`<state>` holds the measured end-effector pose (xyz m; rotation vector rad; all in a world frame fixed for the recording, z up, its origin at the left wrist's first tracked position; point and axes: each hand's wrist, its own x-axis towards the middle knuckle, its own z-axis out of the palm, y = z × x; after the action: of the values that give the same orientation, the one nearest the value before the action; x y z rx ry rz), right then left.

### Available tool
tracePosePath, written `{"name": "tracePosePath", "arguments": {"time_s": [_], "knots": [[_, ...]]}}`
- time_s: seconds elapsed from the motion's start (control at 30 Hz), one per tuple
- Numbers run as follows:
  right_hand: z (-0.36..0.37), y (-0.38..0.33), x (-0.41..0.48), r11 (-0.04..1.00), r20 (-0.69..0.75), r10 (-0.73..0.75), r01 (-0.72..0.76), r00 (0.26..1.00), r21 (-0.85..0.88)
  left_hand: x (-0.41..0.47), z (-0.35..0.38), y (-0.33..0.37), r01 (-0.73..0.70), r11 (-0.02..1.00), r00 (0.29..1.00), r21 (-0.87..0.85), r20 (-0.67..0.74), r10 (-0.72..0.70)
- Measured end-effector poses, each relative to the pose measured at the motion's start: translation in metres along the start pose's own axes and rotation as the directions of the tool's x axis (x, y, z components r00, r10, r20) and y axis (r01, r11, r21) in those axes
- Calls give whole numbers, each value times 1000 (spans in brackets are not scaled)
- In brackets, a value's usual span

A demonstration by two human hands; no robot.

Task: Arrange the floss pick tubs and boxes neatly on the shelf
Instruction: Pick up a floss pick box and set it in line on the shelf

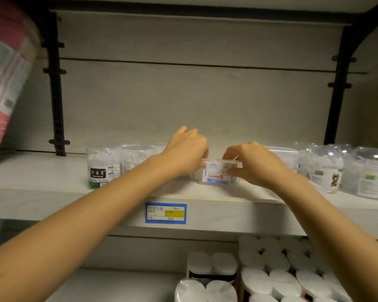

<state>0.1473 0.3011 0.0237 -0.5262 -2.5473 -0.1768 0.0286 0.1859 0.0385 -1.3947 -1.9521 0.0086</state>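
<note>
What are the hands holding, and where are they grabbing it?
A small clear floss pick box: the left hand grips its left end, the right hand pinches its right end.

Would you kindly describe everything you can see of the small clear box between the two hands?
The small clear box is rectangular, of transparent plastic, with a flat lid and a white-and-blue label showing "50". It stands upright near the front edge of the shelf, about mid-width. The left hand grips its left end; the right hand holds its right end at the lid.
</note>
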Motion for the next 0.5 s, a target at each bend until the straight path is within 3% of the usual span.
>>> {"name": "tracePosePath", "arguments": {"time_s": [0.5], "knots": [[16, 3, 35, 999, 45, 42, -42, 998, -1, 23, 16, -5, 56, 998, 997, 15, 53, -56]]}}
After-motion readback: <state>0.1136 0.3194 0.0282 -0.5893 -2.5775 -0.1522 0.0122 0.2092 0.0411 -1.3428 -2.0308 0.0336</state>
